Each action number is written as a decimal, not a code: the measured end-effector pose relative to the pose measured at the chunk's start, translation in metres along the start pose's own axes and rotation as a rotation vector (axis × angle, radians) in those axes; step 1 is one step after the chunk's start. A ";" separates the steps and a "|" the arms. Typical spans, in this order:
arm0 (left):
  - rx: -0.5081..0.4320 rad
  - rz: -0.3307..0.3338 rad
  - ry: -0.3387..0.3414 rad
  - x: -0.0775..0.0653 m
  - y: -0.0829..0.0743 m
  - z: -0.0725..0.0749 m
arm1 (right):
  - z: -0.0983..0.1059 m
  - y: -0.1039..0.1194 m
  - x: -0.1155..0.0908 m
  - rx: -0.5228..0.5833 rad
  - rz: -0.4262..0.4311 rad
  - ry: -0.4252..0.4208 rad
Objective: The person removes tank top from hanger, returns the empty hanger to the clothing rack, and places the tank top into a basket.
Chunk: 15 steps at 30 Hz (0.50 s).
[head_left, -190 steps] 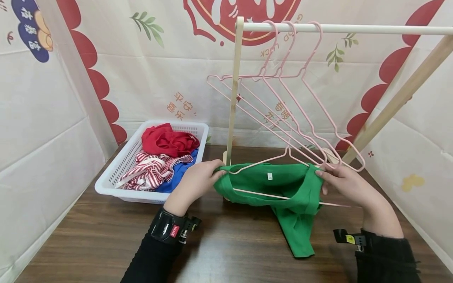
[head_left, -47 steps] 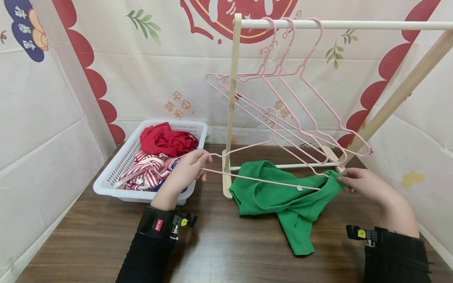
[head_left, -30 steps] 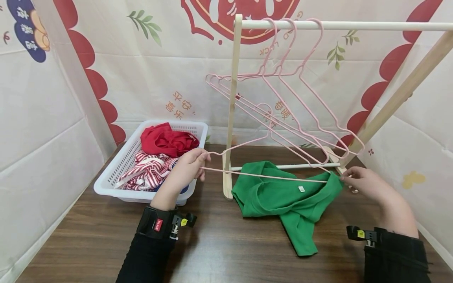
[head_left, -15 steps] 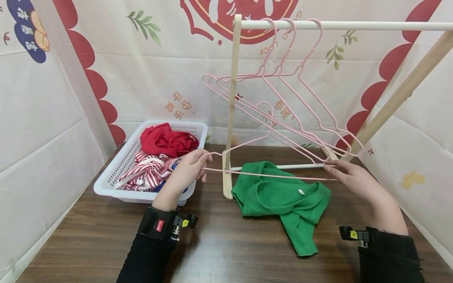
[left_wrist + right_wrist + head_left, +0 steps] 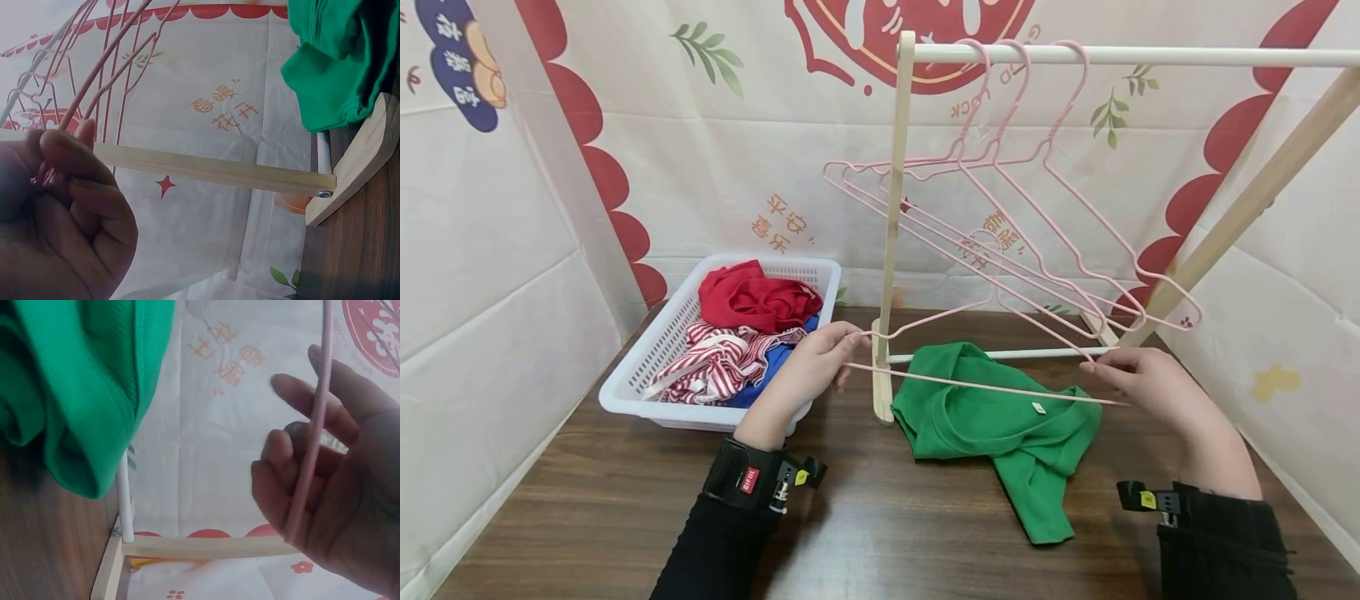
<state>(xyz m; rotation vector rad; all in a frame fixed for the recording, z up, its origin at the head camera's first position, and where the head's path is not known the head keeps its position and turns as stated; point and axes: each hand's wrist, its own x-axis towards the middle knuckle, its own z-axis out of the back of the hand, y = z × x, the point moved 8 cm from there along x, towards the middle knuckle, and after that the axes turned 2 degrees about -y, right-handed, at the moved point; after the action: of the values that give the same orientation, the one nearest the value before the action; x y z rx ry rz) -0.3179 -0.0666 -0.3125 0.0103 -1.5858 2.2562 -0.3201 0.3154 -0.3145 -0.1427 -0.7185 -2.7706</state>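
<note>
A pink clothes hanger [image 5: 970, 385] is held level above a crumpled green shirt [image 5: 977, 425], with both of its ends outside the fabric. My left hand [image 5: 811, 367] pinches the hanger's left end, fingers curled in the left wrist view. My right hand [image 5: 1150, 387] is at the other end, fingers bent around the hanger's corner; in the right wrist view its lower bar [image 5: 316, 425] crosses in front of the palm. The shirt lies on the table beneath, its neck opening toward the hanger and one sleeve stretched toward the front. Neither hand touches it.
Behind stands a wooden rack [image 5: 895, 192] with a white top rail [image 5: 1187, 57], carrying several pink hangers [image 5: 1075, 208]. At left, a white basket [image 5: 625, 396] holds a red garment [image 5: 756, 296], a red-striped one [image 5: 718, 362] and a blue one [image 5: 767, 375]. Fabric walls enclose the wooden table [image 5: 850, 517].
Earlier the hanger was inside the shirt's neck and both hands held the collar. First its left end, then its right end came out; the right hand let go of the shirt and moved onto the hanger.
</note>
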 end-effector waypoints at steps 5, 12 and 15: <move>-0.045 0.013 0.029 -0.007 -0.015 0.000 | 0.011 -0.004 -0.003 0.041 -0.005 -0.062; -0.032 0.021 0.008 -0.014 -0.030 0.005 | 0.025 -0.010 -0.010 0.104 0.013 -0.116; -0.038 0.029 0.007 -0.015 -0.030 0.006 | 0.032 -0.014 -0.014 0.108 0.019 -0.135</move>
<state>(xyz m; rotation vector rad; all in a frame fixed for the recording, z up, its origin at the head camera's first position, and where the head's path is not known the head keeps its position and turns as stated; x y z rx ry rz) -0.2963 -0.0678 -0.2869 -0.0313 -1.6355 2.2448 -0.3099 0.3461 -0.2951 -0.3148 -0.8934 -2.7166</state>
